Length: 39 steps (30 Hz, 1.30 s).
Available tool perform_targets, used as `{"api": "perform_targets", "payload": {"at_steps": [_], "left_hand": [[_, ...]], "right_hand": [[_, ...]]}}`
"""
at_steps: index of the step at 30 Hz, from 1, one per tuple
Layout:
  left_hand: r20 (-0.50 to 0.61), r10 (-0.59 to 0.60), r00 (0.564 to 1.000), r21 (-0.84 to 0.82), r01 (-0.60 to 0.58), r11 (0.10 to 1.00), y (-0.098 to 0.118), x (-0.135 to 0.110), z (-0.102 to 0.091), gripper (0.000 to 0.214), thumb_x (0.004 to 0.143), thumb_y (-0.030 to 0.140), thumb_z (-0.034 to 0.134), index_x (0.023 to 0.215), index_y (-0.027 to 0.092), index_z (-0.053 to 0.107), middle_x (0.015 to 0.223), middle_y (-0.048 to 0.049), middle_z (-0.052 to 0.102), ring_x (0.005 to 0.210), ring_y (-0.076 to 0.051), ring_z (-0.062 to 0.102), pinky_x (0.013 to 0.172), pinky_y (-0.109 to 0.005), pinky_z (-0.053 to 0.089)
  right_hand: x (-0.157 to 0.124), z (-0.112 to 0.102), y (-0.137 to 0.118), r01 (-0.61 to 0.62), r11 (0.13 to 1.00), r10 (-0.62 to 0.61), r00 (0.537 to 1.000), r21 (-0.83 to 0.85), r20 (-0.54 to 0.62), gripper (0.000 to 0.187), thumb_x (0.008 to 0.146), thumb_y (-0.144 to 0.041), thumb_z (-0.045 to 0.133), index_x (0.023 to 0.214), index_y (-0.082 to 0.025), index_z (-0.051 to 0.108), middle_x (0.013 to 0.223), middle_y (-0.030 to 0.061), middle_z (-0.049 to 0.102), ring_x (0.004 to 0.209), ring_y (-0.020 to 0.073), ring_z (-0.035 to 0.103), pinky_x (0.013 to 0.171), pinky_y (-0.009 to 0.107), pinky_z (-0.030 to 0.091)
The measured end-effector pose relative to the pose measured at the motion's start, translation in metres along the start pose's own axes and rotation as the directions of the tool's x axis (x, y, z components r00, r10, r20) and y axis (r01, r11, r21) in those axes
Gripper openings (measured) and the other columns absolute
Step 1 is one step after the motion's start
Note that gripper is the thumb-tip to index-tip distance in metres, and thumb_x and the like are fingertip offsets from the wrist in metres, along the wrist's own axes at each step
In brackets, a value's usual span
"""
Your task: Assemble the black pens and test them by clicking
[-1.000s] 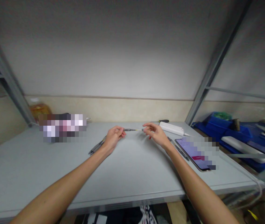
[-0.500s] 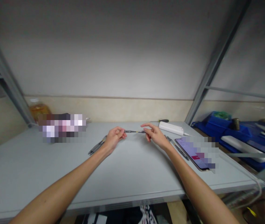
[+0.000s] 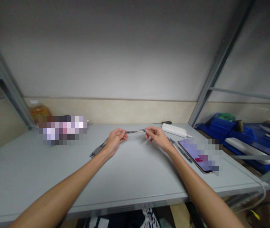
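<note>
Above the far middle of the grey table (image 3: pixel 130 171), both my hands hold one thin pen (image 3: pixel 136 131) between them. My left hand (image 3: pixel 115 141) pinches its dark left end. My right hand (image 3: pixel 157 137) grips its pale right part with the fingertips. The pen hangs level, a little above the tabletop. Several dark pens (image 3: pixel 98 148) lie on the table just left of my left wrist, and more pens (image 3: pixel 179 148) lie beside my right wrist.
A phone (image 3: pixel 197 155) with a lit screen lies at the right. Behind it are a white device (image 3: pixel 175 130) and a screwdriver (image 3: pixel 163 123). Blue bins (image 3: pixel 229 131) fill the right shelf. A bottle (image 3: pixel 38 110) and a blurred item stand at back left.
My right hand has closed in along the pen toward my left hand, its fingers now curled on the pen instead of spread. The left hand stayed in place.
</note>
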<state>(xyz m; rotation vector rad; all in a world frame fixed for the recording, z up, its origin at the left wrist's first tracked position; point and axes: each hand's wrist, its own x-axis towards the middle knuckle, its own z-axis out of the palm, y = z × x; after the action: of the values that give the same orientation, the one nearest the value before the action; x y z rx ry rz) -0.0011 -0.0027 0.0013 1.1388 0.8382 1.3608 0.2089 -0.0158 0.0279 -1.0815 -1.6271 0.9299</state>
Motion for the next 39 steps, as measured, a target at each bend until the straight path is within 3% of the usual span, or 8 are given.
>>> {"api": "perform_targets", "payload": {"at_steps": [6, 10, 13, 16, 22, 26, 33, 39], "left_hand": [[0.014, 0.014, 1.0, 0.009, -0.014, 1.0, -0.001, 0.0, 0.001, 0.026, 0.061, 0.034, 0.07, 0.07, 0.014, 0.058, 0.057, -0.0008, 0.059, 0.055, -0.009, 0.052, 0.059, -0.023, 0.041], [-0.007, 0.012, 1.0, -0.004, -0.012, 1.0, -0.001, 0.001, 0.001, 0.025, 0.062, 0.034, 0.07, 0.07, 0.014, 0.058, 0.058, -0.0007, 0.059, 0.055, -0.009, 0.052, 0.059, -0.023, 0.041], [-0.019, 0.005, 1.0, -0.023, -0.005, 1.0, -0.001, 0.002, -0.001, 0.026, 0.062, 0.034, 0.07, 0.071, 0.013, 0.058, 0.058, -0.0002, 0.059, 0.055, -0.008, 0.051, 0.059, -0.023, 0.041], [-0.023, -0.012, 1.0, -0.042, 0.011, 0.999, -0.002, 0.002, -0.003, 0.026, 0.061, 0.034, 0.07, 0.071, 0.013, 0.058, 0.057, 0.0004, 0.058, 0.054, -0.008, 0.051, 0.058, -0.022, 0.041], [0.013, -0.039, 0.999, -0.025, 0.039, 0.999, -0.003, 0.001, -0.003, 0.026, 0.061, 0.034, 0.07, 0.067, 0.013, 0.056, 0.055, 0.0003, 0.058, 0.053, -0.008, 0.05, 0.056, -0.021, 0.039], [0.021, -0.017, 1.0, 0.04, 0.016, 0.999, -0.003, 0.0, -0.002, 0.025, 0.061, 0.034, 0.069, 0.065, 0.014, 0.055, 0.054, 0.0002, 0.058, 0.052, -0.008, 0.049, 0.056, -0.021, 0.038], [0.029, 0.057, 0.998, 0.101, -0.06, 0.993, -0.003, 0.0, -0.003, 0.03, 0.061, 0.04, 0.07, 0.066, 0.014, 0.055, 0.055, -0.0007, 0.061, 0.051, -0.008, 0.05, 0.057, -0.022, 0.039], [0.054, 0.195, 0.979, 0.241, -0.202, 0.949, 0.001, -0.004, 0.0, 0.024, 0.068, 0.037, 0.064, 0.07, 0.015, 0.054, 0.059, -0.0028, 0.065, 0.054, -0.011, 0.054, 0.058, -0.023, 0.04]], "right_hand": [[-0.001, 0.0, 0.002, -0.055, 0.988, 0.058, 0.998, -0.147, 0.018, 0.053, 0.08, -0.058, 0.042, 0.051, -0.015, 0.055, 0.04, -0.0011, 0.047, 0.037, 0.0084, 0.042, 0.041, 0.022, 0.033], [-0.001, 0.0, 0.001, 0.027, 0.995, -0.03, 0.999, -0.097, -0.03, 0.037, 0.075, -0.052, 0.054, 0.078, -0.016, 0.062, 0.054, -0.0007, 0.055, 0.048, 0.0113, 0.05, 0.042, 0.021, 0.038], [-0.001, -0.001, 0.0, 0.092, 0.991, -0.095, 0.995, -0.095, -0.03, 0.038, 0.068, -0.044, 0.064, 0.094, -0.016, 0.061, 0.072, 0.0034, 0.061, 0.063, 0.0147, 0.055, 0.044, 0.022, 0.042], [-0.001, -0.001, 0.0, 0.105, 0.984, -0.108, 0.994, -0.141, -0.011, 0.033, 0.07, -0.042, 0.061, 0.087, -0.014, 0.063, 0.076, 0.0059, 0.063, 0.061, 0.0137, 0.054, 0.047, 0.023, 0.042], [-0.003, 0.0, 0.0, 0.119, 0.931, -0.131, 0.991, -0.344, -0.012, 0.04, 0.082, -0.044, 0.045, 0.055, -0.016, 0.053, 0.047, -0.0019, 0.047, 0.046, 0.0094, 0.042, 0.049, 0.022, 0.033], [-0.003, 0.0, 0.0, 0.074, 0.921, -0.078, 0.997, -0.383, 0.005, 0.04, 0.083, -0.044, 0.042, 0.056, -0.016, 0.052, 0.043, -0.0035, 0.042, 0.042, 0.0093, 0.038, 0.047, 0.022, 0.029], [-0.004, 0.002, 0.001, 0.021, 0.958, -0.002, 0.998, -0.286, 0.068, 0.039, 0.082, -0.047, 0.042, 0.067, -0.015, 0.057, 0.042, -0.0052, 0.041, 0.04, 0.0091, 0.037, 0.044, 0.022, 0.028], [0.0, 0.005, 0.011, -0.07, 0.97, 0.077, 0.997, -0.235, 0.018, 0.041, 0.082, -0.046, 0.041, 0.056, -0.016, 0.053, 0.039, -0.0049, 0.038, 0.037, 0.0088, 0.035, 0.042, 0.022, 0.026]]}}
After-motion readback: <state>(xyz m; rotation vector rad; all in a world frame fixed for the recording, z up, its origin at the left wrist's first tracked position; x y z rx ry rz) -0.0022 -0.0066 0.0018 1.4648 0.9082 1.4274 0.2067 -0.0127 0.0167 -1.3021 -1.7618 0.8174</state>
